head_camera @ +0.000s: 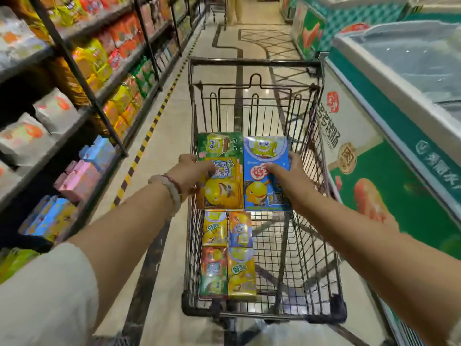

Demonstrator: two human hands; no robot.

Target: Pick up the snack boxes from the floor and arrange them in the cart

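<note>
A black wire cart (316,171) stands in the aisle in front of me. Over its middle, my left hand (192,171) grips an orange-yellow snack box (222,193), with a green snack box (219,144) just beyond it, touching. My right hand (287,178) grips a blue snack box (264,156) pressed side by side against the orange one. Several smaller snack boxes (228,253) lie packed in two columns on the cart's floor at the near left. Whether the green box is held or resting, I cannot tell.
Shelves (82,101) of packaged snacks line the left side. A green-and-white chest freezer (389,136) runs along the right, close to the cart. A person (234,8) stands far down the tiled aisle. The right half of the cart floor (294,258) shows bare wire.
</note>
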